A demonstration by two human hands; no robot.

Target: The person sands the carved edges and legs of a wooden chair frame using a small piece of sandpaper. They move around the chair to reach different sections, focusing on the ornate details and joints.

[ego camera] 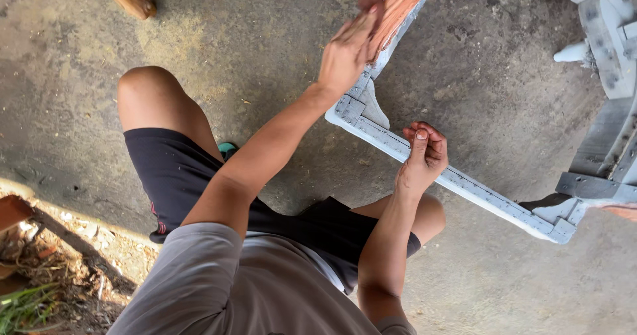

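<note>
My left hand (346, 51) presses flat, fingers open, on the reddish rail (398, 6) to steady the grey frame (464, 184) lying on the concrete floor (265, 36). My right hand (422, 154) is closed in a pinch at the front bar; what it holds is hidden.

A single head-worn camera looks steeply down from close above, over the person's shoulders and knees, onto the concrete floor (252, 56) just ahead.
</note>
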